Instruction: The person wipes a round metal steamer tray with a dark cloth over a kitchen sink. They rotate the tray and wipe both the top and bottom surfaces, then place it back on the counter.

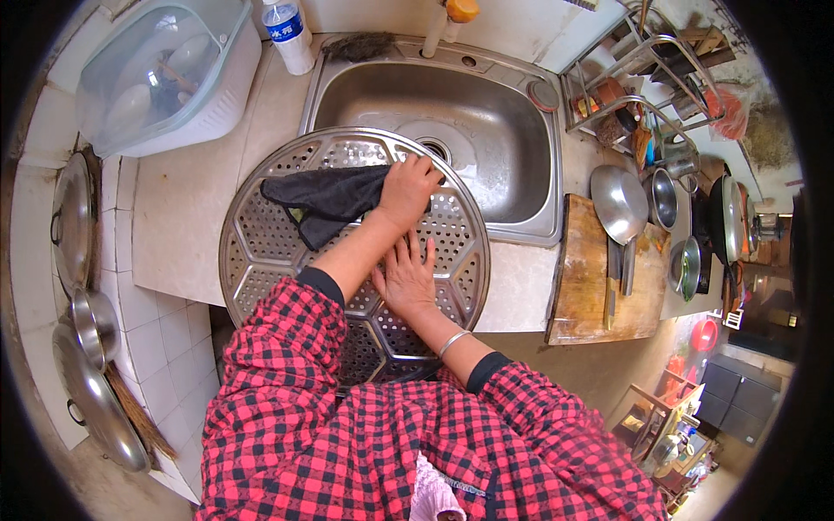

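Note:
A round perforated metal steamer tray [449, 225] lies in front of me, its far part overlapping the sink and its near edge close to my body. My left hand [409, 189] is on the tray's far half, fingers curled over one end of a black cloth [339, 195]. The rest of the cloth spreads leftward in folds across the holes. Just below, my right hand [409, 273] rests flat on the tray, its fingers slightly spread and nothing in it. A bangle circles that wrist. My left forearm hides part of the tray's middle.
Beyond the tray is a stainless steel sink [515, 150]. At left stand a lidded plastic dish box [221, 98] and a plastic bottle [288, 39]. On the right, a wooden cutting board [586, 273] carries a cleaver [611, 280] and a metal ladle [619, 202], near a wire rack [606, 71].

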### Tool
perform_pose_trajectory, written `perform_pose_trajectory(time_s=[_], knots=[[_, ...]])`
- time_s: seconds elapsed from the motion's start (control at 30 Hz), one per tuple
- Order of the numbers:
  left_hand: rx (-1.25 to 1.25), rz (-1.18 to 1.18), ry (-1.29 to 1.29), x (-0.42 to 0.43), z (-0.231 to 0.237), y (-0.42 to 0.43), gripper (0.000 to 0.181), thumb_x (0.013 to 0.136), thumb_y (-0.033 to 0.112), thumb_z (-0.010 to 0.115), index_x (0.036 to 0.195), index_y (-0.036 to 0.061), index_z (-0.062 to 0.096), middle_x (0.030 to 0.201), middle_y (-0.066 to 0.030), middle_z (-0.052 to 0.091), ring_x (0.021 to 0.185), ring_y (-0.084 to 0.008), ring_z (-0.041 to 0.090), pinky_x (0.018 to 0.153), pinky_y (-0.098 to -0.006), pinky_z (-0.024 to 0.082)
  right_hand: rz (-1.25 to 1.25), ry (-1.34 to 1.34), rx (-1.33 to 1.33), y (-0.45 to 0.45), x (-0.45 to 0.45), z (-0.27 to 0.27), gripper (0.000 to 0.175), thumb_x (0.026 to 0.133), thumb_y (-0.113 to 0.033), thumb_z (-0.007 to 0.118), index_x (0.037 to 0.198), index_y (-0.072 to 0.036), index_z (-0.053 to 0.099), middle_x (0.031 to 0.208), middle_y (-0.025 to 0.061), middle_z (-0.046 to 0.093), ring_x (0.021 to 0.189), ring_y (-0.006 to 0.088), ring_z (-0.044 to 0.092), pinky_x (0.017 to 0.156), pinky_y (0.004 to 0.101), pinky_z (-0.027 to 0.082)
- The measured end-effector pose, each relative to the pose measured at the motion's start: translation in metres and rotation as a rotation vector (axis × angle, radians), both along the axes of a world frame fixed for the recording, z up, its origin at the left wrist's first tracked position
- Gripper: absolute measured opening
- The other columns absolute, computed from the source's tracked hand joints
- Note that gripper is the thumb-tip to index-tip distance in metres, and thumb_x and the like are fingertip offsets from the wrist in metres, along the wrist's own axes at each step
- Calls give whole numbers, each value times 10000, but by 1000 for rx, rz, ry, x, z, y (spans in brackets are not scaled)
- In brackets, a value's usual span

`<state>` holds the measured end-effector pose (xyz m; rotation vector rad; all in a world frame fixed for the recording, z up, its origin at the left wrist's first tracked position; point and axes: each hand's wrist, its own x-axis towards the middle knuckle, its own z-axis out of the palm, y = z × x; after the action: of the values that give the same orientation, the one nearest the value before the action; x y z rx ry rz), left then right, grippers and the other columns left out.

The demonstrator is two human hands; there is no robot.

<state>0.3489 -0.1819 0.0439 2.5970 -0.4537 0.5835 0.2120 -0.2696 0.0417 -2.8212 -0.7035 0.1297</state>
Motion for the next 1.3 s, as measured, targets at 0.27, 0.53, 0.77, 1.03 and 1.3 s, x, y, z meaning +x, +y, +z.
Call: perform_pose_trajectory(time_s=[0.27,0.53,0.77,1.03,1.3], knots=[[154,260,144,26,21,90,165,720,135,737,875,91,703,910,-81,595,944,-294,578,787,-421,503,-5,-65,24,0,-1,0,743,882,-468,581,1514,-162,339,1595,72,249,1481,282,170,1170,569,83],[-46,219,72,15,3,36,190,770,164,735,949,108,704,946,-48,598,942,-269,565,824,-393,484,2,-37,4,0,0,1,718,898,-463,567,1510,-159,350,1583,71,271,1475,287,188,1167,579,105],[71,205,263,9,17,52,197,809,193,712,978,90,702,969,-90,601,992,-300,574,826,-413,502,8,-56,15,0,0,4,715,899,-473,562,1507,-159,356,1589,68,260,1479,284,176,1170,575,100],[-44,518,299,53,19,51,205,799,217,720,878,28,732,951,-170,648,929,-371,620,812,-467,506,18,-34,20,1,-1,1,714,916,-464,540,1519,-144,331,1600,82,238,1487,297,151,1170,578,90],[12,121,160,24,18,-29,124,717,103,657,818,83,726,907,-93,607,953,-298,575,777,-442,460,35,54,-46,1,0,1,687,922,-467,500,1502,-128,357,1555,113,298,1470,321,188,1157,609,81]])
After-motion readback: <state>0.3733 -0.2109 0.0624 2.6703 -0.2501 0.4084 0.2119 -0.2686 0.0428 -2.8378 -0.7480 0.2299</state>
